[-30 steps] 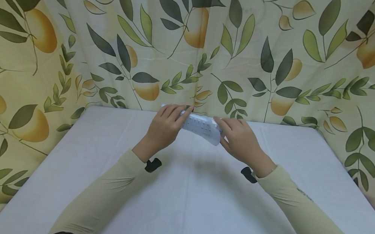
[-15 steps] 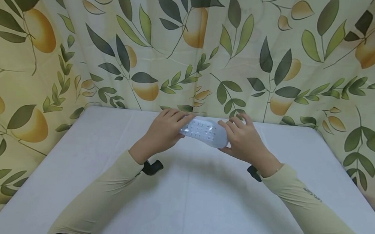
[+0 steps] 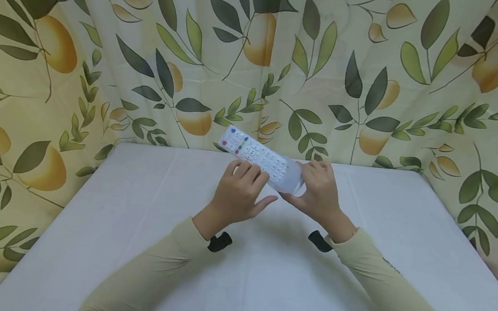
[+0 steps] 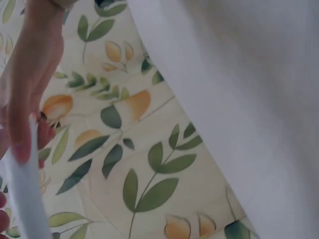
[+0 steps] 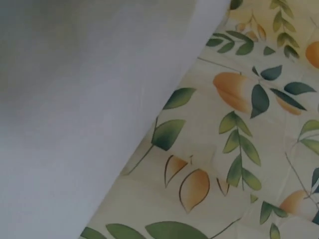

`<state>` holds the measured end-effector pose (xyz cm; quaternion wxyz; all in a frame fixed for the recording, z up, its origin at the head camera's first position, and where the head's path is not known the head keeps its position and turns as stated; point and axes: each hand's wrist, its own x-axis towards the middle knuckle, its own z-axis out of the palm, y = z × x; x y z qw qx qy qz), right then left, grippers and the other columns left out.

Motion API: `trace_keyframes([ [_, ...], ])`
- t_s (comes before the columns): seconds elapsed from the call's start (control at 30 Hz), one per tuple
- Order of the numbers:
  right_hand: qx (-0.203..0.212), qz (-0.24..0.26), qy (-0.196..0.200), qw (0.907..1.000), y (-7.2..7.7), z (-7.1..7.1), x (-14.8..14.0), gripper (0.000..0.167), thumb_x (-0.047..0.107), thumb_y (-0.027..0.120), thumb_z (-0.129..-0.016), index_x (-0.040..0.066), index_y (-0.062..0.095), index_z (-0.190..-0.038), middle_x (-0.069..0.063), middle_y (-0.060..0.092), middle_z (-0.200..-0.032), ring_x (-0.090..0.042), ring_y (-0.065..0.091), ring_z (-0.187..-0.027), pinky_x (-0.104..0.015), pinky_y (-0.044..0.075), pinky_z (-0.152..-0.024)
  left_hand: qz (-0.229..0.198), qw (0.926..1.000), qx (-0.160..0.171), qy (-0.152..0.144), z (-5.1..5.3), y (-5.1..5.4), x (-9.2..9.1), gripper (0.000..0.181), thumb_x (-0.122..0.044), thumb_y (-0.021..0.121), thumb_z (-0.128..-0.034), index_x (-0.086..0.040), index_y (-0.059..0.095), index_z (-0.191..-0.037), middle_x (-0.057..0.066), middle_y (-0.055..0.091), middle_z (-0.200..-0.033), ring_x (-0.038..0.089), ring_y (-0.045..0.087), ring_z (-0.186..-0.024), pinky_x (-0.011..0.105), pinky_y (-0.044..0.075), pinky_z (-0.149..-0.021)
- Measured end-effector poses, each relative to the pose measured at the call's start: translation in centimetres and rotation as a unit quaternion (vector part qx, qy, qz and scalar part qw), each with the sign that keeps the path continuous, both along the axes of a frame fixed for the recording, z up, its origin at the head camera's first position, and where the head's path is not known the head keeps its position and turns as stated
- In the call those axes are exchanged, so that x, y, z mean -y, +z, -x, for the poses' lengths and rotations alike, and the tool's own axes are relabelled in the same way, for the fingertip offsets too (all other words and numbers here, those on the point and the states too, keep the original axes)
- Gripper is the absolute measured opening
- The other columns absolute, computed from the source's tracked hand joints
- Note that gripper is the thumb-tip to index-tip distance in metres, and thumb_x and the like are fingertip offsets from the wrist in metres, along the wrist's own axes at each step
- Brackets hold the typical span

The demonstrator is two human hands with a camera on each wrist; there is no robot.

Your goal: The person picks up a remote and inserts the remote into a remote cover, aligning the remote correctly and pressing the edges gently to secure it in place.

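A white remote control (image 3: 255, 157) with rows of pale buttons and a few coloured ones is held up over the table's far edge, tilted with its left end higher. My right hand (image 3: 319, 190) grips its lower right end, thumb below and fingers behind. That end looks glossy; whether a clear cover wraps it I cannot tell. My left hand (image 3: 238, 192) is at the remote's near edge, fingers bent against or just before it, thumb stretched out apart. In the left wrist view, the right hand (image 4: 30, 84) holds the remote (image 4: 27, 194), seen edge-on. The right wrist view shows neither.
A white-covered table (image 3: 237, 274) lies below both arms. Behind and beside it hangs a curtain (image 3: 323, 87) printed with leaves and yellow fruit. Black wrist straps (image 3: 220, 242) show under both wrists.
My left hand has let go of the remote's left end and moved right and nearer. The remote has tilted, its left end rising into view with its buttons showing. My right hand keeps its grip.
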<state>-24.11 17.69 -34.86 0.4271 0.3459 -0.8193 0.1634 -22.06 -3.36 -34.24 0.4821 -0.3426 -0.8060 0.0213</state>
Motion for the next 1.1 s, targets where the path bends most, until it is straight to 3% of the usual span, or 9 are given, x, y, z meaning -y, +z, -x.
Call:
trace_keyframes([
  [0.13,0.001,0.026,0.003,0.9997,0.0,-0.3,0.8,0.062,0.055,0.061,-0.081,-0.004,0.064,-0.098,-0.018,0.069,-0.082,-0.03,0.058,-0.073,-0.048,0.042,-0.073,0.003,0.9998,-0.012,0.017,-0.2,-0.5,-0.7,0.036,-0.048,0.067,-0.08,-0.013,0.062,-0.085,0.002,0.063,-0.077,0.019,0.057,-0.078,0.034,0.043,-0.078],
  [0.23,-0.003,0.034,-0.005,0.9994,0.0,-0.4,1.2,0.074,0.065,0.042,-0.086,-0.005,0.064,-0.097,-0.018,0.068,-0.079,-0.031,0.057,-0.073,-0.049,0.043,-0.074,0.015,0.9998,-0.015,-0.002,-0.2,-0.5,-1.0,0.019,-0.033,0.068,-0.0837,-0.015,0.063,-0.086,0.0,0.064,-0.079,0.017,0.058,-0.079,0.031,0.044,-0.079],
  [0.33,0.005,0.038,-0.011,0.9992,0.2,-0.6,1.5,0.064,0.057,0.053,-0.085,-0.005,0.063,-0.098,-0.018,0.068,-0.08,-0.031,0.057,-0.073,-0.05,0.043,-0.074,0.027,0.9989,-0.005,-0.038,-0.1,-0.4,-1.0,0.007,-0.019,0.068,-0.085,-0.014,0.063,-0.088,-0.001,0.065,-0.083,0.016,0.058,-0.081,0.029,0.045,-0.08],
  [0.47,0.034,0.04,-0.015,0.9985,0.4,-0.9,1.8,0.055,0.04,0.074,-0.07,-0.005,0.063,-0.101,-0.018,0.069,-0.083,-0.03,0.057,-0.072,-0.049,0.042,-0.075,0.035,0.9966,0.015,-0.072,0.2,-0.3,-0.9,0.006,-0.015,0.067,-0.0849,-0.014,0.063,-0.089,-0.002,0.065,-0.087,0.015,0.057,-0.084,0.028,0.045,-0.083],
  [0.57,0.056,0.046,-0.019,0.9972,0.5,-1.0,2.0,0.057,0.035,0.079,-0.064,-0.004,0.064,-0.102,-0.017,0.07,-0.084,-0.028,0.055,-0.071,-0.047,0.041,-0.073,0.042,0.9951,0.024,-0.087,0.3,-0.1,-0.8,0.005,-0.015,0.066,-0.0858,-0.015,0.063,-0.089,-0.004,0.065,-0.088,0.014,0.056,-0.086,0.028,0.045,-0.084],
  [0.73,0.078,0.06,-0.021,0.9949,0.8,-1.0,2.3,0.054,0.032,0.081,-0.063,-0.001,0.066,-0.103,-0.015,0.07,-0.086,-0.023,0.051,-0.067,-0.043,0.037,-0.07,0.056,0.992,0.038,-0.106,0.1,0.2,-0.9,0.007,-0.014,0.067,-0.0848,-0.016,0.063,-0.091,-0.005,0.065,-0.088,0.014,0.055,-0.087,0.027,0.044,-0.085],
  [0.87,0.099,0.061,-0.026,0.9929,0.7,-0.9,2.6,0.049,0.028,0.082,-0.064,0.0,0.068,-0.102,-0.013,0.071,-0.084,-0.021,0.048,-0.065,-0.042,0.035,-0.069,0.062,0.9904,0.047,-0.114,-0.3,0.0,-1.0,0.008,-0.016,0.069,-0.084,-0.016,0.064,-0.091,-0.006,0.065,-0.087,0.013,0.055,-0.087,0.027,0.044,-0.086],
  [0.97,0.113,0.056,-0.027,0.9917,0.5,-0.8,2.5,0.05,0.029,0.083,-0.064,0.001,0.068,-0.103,-0.012,0.07,-0.083,-0.022,0.05,-0.066,-0.043,0.036,-0.071,0.064,0.9914,0.046,-0.104,-0.4,0.0,-0.8,0.008,-0.016,0.068,-0.0841,-0.016,0.064,-0.09,-0.006,0.066,-0.088,0.013,0.056,-0.088,0.027,0.045,-0.087],
  [1.1,0.091,0.031,-0.026,0.995,0.5,-0.6,2.2,0.057,0.033,0.085,-0.061,0.001,0.066,-0.105,-0.013,0.07,-0.087,-0.025,0.055,-0.074,-0.048,0.039,-0.077,0.069,0.9935,0.04,-0.081,-0.1,0.3,-0.3,0.007,-0.02,0.068,-0.0852,-0.016,0.064,-0.089,-0.004,0.067,-0.087,0.014,0.058,-0.088,0.03,0.045,-0.088],
])
